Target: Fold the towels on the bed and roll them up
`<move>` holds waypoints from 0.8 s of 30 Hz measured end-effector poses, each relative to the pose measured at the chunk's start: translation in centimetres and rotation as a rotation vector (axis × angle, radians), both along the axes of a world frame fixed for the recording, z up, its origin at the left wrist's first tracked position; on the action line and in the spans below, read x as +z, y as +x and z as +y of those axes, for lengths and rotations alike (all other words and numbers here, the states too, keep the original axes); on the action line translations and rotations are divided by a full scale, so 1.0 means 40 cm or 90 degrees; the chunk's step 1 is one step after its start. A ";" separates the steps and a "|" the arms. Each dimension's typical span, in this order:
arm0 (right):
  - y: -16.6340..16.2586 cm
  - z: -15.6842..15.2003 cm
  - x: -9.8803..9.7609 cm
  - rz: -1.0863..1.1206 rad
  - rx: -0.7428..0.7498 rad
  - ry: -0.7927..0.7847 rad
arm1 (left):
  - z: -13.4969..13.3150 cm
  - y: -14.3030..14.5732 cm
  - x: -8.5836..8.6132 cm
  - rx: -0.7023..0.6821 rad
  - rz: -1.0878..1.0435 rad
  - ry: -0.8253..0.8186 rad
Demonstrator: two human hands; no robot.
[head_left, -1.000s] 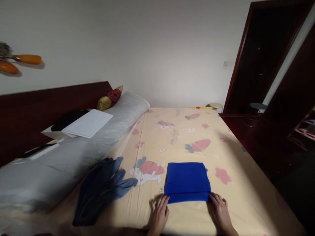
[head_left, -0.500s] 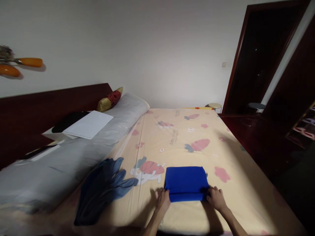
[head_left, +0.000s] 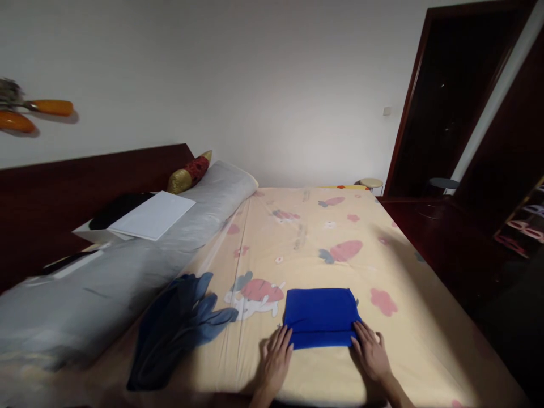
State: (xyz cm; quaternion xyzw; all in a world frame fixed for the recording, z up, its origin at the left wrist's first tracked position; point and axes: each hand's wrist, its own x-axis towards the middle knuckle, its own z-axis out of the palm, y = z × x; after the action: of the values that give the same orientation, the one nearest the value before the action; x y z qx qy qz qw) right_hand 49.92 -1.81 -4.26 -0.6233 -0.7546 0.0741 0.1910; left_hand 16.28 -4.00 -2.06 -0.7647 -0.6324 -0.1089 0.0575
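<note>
A blue cloth (head_left: 321, 309), folded into a flat rectangle, lies on the bed near its front edge. A crease runs across it, with a narrow folded strip along the side nearest me. My left hand (head_left: 277, 357) rests flat at the cloth's near left corner, fingers stretched out and touching its edge. At the near right corner, my right hand (head_left: 372, 348) lies with extended fingers on the cloth's edge. Neither hand grips the cloth. To the left, a crumpled dark blue garment (head_left: 174, 328) is spread on the sheet.
The bed has a cream sheet (head_left: 297, 266) printed with carrots and flowers. A long grey bolster (head_left: 140, 277) runs along the dark headboard (head_left: 93, 175), bearing a white flat panel (head_left: 155, 214). A red and gold cushion (head_left: 191, 171) and two stools, one light-topped (head_left: 371, 183), are farther off.
Both hands have loosened from the near corners of the blue cloth; their fingers are now stretched out flat on its edges. The near folded strip lies flatter.
</note>
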 end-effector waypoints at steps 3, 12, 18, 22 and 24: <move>0.008 -0.003 -0.002 -0.020 -0.051 0.026 | -0.007 -0.005 0.002 0.082 0.017 0.040; -0.160 -0.002 0.050 0.030 0.137 -0.061 | 0.017 0.186 0.026 -0.161 -0.028 -0.026; -0.012 0.019 0.006 -0.007 -0.029 -0.030 | 0.027 0.027 -0.012 0.004 -0.007 0.005; -0.040 0.000 0.014 -0.022 -0.025 0.054 | 0.008 0.074 -0.025 0.018 0.017 0.093; -0.069 -0.012 0.026 -0.018 0.025 0.079 | -0.006 0.120 -0.025 -0.016 0.016 0.121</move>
State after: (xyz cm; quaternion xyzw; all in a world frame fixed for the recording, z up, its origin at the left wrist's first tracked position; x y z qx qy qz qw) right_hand 47.16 -2.30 -3.20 -0.5965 -0.7725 0.0220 0.2168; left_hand 21.06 -4.22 -3.06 -0.7653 -0.6086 -0.1593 0.1361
